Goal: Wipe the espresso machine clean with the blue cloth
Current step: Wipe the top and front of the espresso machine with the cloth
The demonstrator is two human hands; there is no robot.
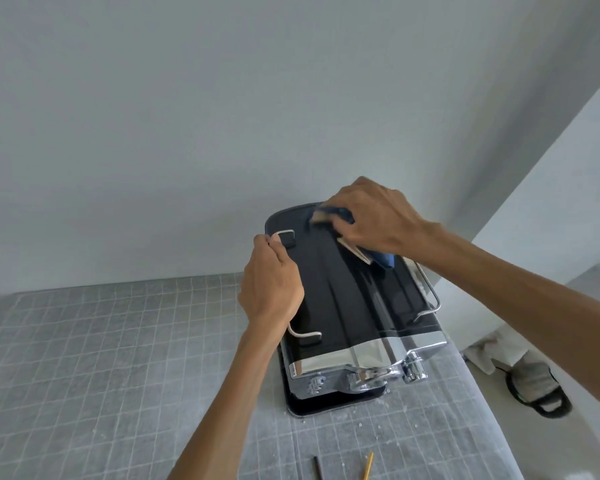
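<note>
The espresso machine stands on the table, seen from above: a glossy black top with chrome rails on both sides and a chrome front. My right hand presses the blue cloth onto the far part of the black top, fingers curled over it; only bits of cloth show under the hand. My left hand grips the chrome rail on the machine's left side, near its far end.
The table has a grey gridded cutting mat. A dark stick and a yellow pencil lie near its front edge. A white wall rises close behind the machine. A foot in a sandal is on the floor at right.
</note>
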